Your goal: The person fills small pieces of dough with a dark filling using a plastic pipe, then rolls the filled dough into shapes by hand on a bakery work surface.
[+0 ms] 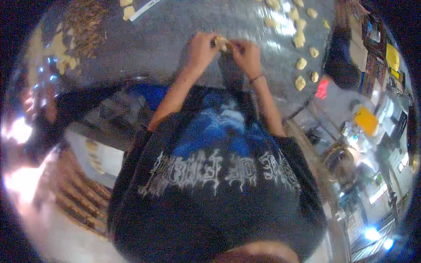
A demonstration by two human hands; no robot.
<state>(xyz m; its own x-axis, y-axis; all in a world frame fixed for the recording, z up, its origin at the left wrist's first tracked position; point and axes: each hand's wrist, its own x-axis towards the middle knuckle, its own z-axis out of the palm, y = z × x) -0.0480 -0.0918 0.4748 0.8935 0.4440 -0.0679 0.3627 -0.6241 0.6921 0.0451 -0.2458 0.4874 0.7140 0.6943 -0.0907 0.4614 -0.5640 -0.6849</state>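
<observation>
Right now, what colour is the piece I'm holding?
The piece looks pale yellow, clearest in head view.

The surface (171, 39) looked smooth, glossy and metallic; the pale pieces (300, 83) looked matt, the shirt (228, 215) matt cloth.

Glare spots the table (164, 41) in grainy dimness.

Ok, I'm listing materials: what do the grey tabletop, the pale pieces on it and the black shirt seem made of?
Grey tabletop: perhaps metal or plastic sheeting, glossy, given its bright streaky reflections.
Pale pieces: possibly dough or another food, fairly dull; their uneven, rounded outlines hint at it, but blur hides texture.
Black shirt: matte fabric, by its loose drape; the fibre can't be told.
</observation>
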